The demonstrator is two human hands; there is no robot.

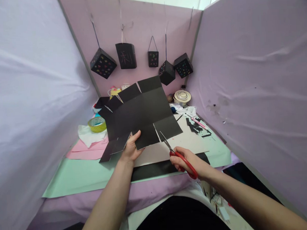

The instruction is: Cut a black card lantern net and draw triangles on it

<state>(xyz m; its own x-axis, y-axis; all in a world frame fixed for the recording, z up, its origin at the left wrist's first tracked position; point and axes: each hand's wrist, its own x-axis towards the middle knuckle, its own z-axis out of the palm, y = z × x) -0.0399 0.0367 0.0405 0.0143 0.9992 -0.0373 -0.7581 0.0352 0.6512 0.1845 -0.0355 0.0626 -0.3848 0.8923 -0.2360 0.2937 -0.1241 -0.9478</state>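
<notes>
My left hand (131,148) pinches the lower edge of a large black paper sheet (140,112) and holds it up, tilted, above the table. The sheet has notched flaps along its top and bottom edges. My right hand (188,159) grips red-handled scissors (177,154), fingers through the loops. The blades point up and left, their tips at a slit in the sheet's lower edge.
A mint green mat (77,176) covers the table, with pink paper (86,152), a tape roll (97,124), black scraps (196,126) and a pink pen (198,123) on it. Several black paper lanterns (127,55) hang on the back wall. Lilac cloth partitions enclose both sides.
</notes>
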